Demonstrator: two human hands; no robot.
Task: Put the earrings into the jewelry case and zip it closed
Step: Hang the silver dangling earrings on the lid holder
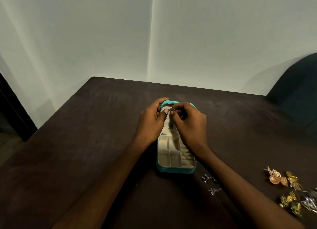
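Observation:
A teal jewelry case [175, 170] lies open on the dark table [85, 143], its beige compartments facing up and its lid flat on the far side. Over the lid, my right hand [190, 124] pinches a small dark earring [172, 109] by its top. My left hand [151, 120] grips the lid's left edge, with its thumb beside the earring. Two small silver earrings [208, 178] [213, 191] lie just right of the case's near end. A heap of gold and green earrings [288, 189] sits at the right edge.
A plain wall stands right behind the table's far edge. A dark rounded chair back [298, 91] rises at the far right. A dark doorway or frame [10, 105] is at the left.

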